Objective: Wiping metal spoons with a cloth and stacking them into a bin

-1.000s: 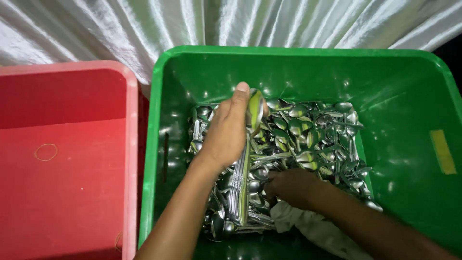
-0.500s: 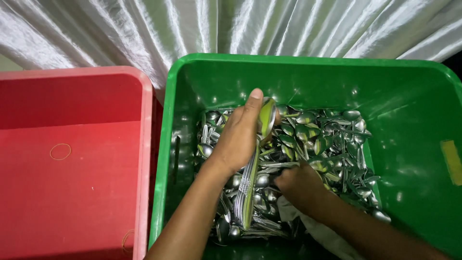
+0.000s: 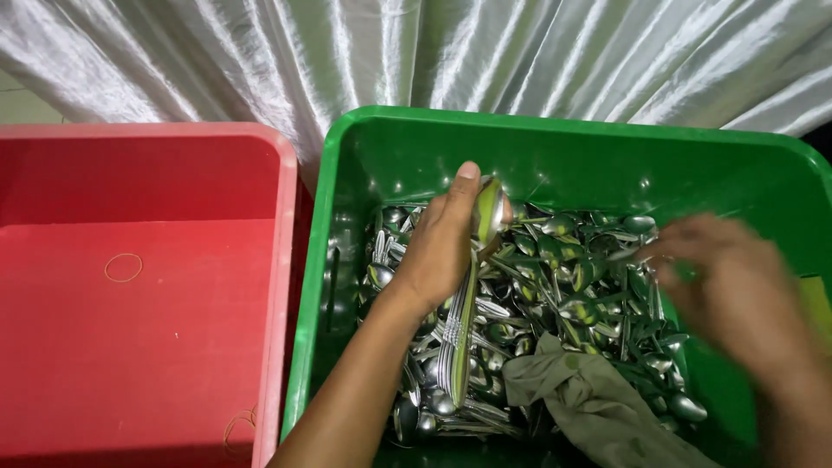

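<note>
Spoons (image 3: 464,321), a stacked bundle, sit clamped in the closed left hand (image 3: 442,247) above the green tub (image 3: 555,143) of loose cutlery; the right hand (image 3: 737,290) is blurred, grip undeterminable, so a slackened hold risks the bundle slipping apart.

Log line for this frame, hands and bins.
left hand: holds spoon bunch | right hand: blurred above spoons | green bin | cloth
</note>
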